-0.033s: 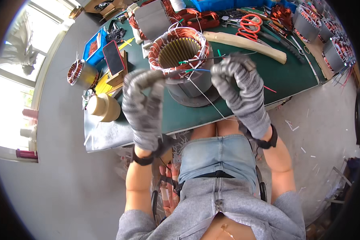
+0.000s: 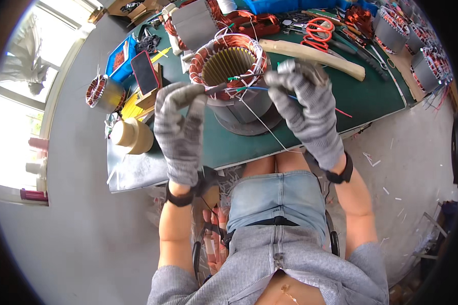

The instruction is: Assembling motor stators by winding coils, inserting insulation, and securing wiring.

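Observation:
A stator [image 2: 247, 109] with a grey body and a ring of copper windings [image 2: 196, 63] stands upright on a dark round base [image 2: 249, 128]. My left hand [image 2: 180, 134], in a striped grey glove, pinches a dark lead or sleeve at the stator's near left rim. My right hand [image 2: 310, 114], gloved alike, is closed at the rim's right side, fingertips on a thin black wire [image 2: 253, 75]. A blue wire [image 2: 258, 88] runs from the rim behind the right hand. From the near rim a white cord [image 2: 262, 123] hangs to the table edge. The exact fingertip contact is blurred.
On the green table [image 2: 310, 134] lie a wooden bat [image 2: 315, 57], red-handled scissors [image 2: 318, 34] and a phone [image 2: 145, 72]. A cream spool [image 2: 137, 137] stands at the left edge. Another stator [image 2: 192, 24] is behind; several more [image 2: 426, 68] stand at right.
My right fingertips have shifted slightly up and left, from the blue wire's end to the black wire; more blue wire shows. My left hand has moved slightly up and left.

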`<move>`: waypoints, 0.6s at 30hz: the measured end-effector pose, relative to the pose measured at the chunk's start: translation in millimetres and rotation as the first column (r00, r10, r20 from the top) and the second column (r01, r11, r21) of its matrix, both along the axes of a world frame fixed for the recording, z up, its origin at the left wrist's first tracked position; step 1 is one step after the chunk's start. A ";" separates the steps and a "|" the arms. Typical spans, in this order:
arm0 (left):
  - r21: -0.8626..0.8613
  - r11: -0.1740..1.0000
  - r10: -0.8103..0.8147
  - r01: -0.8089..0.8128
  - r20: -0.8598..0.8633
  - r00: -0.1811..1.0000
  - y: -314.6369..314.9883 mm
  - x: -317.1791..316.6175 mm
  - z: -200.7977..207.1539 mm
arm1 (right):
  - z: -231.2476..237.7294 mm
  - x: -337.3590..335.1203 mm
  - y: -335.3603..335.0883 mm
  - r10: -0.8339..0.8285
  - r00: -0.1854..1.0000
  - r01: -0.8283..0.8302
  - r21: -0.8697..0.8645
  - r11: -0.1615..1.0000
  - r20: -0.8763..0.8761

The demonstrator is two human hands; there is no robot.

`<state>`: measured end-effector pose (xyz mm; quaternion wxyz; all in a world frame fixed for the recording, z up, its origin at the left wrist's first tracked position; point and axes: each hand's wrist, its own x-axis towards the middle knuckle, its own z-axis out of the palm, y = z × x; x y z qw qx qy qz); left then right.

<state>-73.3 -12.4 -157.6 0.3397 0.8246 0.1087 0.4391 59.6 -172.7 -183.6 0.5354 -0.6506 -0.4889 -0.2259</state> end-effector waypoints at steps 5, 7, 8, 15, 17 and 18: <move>-0.053 0.993 -0.106 0.104 -0.027 0.994 16.1 16.1 -7.8 | -3.9 41.7 35.7 0.168 0.959 -0.152 -0.087 0.985 0.228; -0.073 0.991 -0.118 0.115 -0.036 0.992 18.3 18.2 -7.9 | -6.7 43.8 36.4 0.206 0.965 -0.195 -0.083 0.977 0.160; -0.098 0.987 -0.131 0.126 -0.050 0.990 18.6 18.2 -8.9 | -8.0 43.1 36.2 0.242 0.966 -0.236 -0.080 0.969 0.085; -0.018 0.994 -0.110 0.108 -0.116 0.987 15.9 21.9 -8.8 | -7.7 41.6 41.4 0.224 0.970 -0.221 -0.037 0.975 0.091; 0.073 0.994 -0.068 0.077 -0.125 0.990 15.0 24.0 -9.3 | -6.4 40.0 41.2 0.232 0.971 -0.230 -0.041 0.972 0.062; 0.078 0.994 -0.065 0.073 -0.095 0.993 12.8 25.1 -7.8 | -5.9 39.2 41.1 0.207 0.976 -0.205 -0.034 0.978 0.074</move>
